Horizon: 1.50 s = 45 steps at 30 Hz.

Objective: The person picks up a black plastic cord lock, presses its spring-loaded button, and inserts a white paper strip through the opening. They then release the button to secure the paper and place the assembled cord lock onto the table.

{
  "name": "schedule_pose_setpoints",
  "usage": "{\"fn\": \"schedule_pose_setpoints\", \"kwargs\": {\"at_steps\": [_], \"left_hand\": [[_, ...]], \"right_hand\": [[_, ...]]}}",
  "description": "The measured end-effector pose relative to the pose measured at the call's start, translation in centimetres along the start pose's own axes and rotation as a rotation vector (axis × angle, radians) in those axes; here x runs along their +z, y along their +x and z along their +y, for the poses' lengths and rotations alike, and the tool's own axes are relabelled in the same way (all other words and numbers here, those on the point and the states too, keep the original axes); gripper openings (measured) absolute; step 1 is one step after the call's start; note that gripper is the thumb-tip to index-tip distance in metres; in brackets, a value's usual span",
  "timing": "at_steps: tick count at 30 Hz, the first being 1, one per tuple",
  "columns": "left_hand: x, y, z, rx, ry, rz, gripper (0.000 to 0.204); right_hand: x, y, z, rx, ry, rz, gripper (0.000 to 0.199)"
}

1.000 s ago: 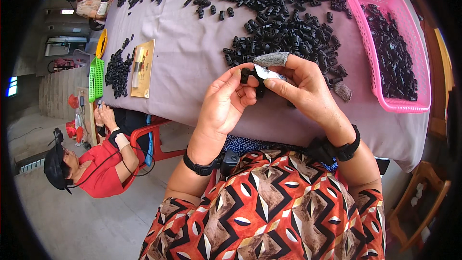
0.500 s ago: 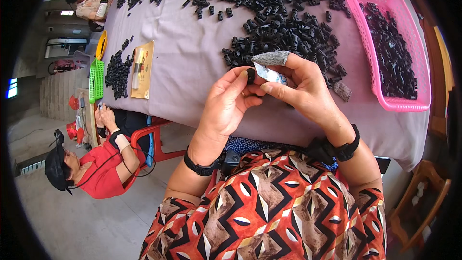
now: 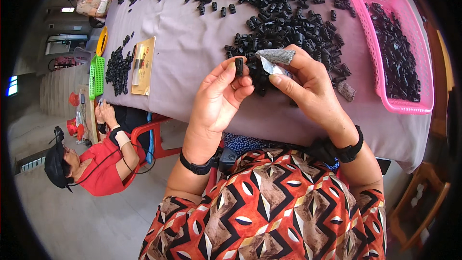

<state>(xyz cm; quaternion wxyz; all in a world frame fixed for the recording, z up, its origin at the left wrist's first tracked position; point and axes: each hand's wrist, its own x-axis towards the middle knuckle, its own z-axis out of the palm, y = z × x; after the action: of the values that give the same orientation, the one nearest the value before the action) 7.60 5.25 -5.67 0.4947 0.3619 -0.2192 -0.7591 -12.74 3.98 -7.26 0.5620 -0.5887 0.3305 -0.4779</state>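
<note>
Between the thumb and fingers of my left hand point(image 3: 215, 94) stands a small black plastic part point(image 3: 239, 66), cylinder-shaped, like a cord lock. My right hand point(image 3: 315, 98) pinches a pointed, silvery-white flat piece point(image 3: 271, 67), blade-like, its lower end hidden by the thumb. A grey knitted finger cover point(image 3: 279, 56) sits over the right index finger. The two hands are a little apart, just in front of a heap of similar black parts point(image 3: 288, 38). Another scrap of grey knit point(image 3: 346, 91) lies right of my right hand.
A pink plastic basket point(image 3: 380, 77) holding many black parts stands at the right. On the purple-grey tablecloth point(image 3: 178, 62) lie a yellowish packet point(image 3: 144, 67) and a smaller black pile point(image 3: 118, 72). A green basket point(image 3: 97, 77) and a seated person in red point(image 3: 108, 173) are at the left.
My left hand has moved left, away from the right hand, and holds the black part more upright. The right hand has shifted slightly right with the silvery piece.
</note>
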Motion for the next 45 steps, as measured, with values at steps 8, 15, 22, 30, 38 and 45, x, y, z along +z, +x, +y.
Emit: {"fn": "schedule_pose_setpoints", "kwargs": {"at_steps": [8, 15, 22, 30, 38, 45], "left_hand": [[0.9, 0.0, -1.3, -0.006, -0.008, 0.06, 0.021], [1.3, -0.2, -1.1, -0.048, -0.002, -0.041, 0.022], [0.6, -0.1, -1.1, -0.082, -0.144, -0.071, 0.022], [0.5, -0.2, -1.1, -0.112, -0.191, -0.057, 0.022], [0.3, -0.2, -1.2, -0.114, -0.147, -0.067, 0.022], [0.4, -0.4, -1.0, -0.07, -0.018, -0.062, 0.021]], "right_hand": [[1.2, -0.5, -0.5, 0.062, 0.21, -0.024, 0.035], [1.0, -0.4, -0.3, 0.031, 0.16, -0.03, 0.034], [0.9, -0.4, -0.5, 0.044, 0.138, -0.021, 0.031], [0.6, -0.5, -0.3, 0.094, 0.067, -0.076, 0.029], [0.4, -0.3, -0.4, 0.136, 0.086, -0.163, 0.036], [0.7, -0.4, -0.6, 0.142, 0.178, -0.153, 0.03]]}}
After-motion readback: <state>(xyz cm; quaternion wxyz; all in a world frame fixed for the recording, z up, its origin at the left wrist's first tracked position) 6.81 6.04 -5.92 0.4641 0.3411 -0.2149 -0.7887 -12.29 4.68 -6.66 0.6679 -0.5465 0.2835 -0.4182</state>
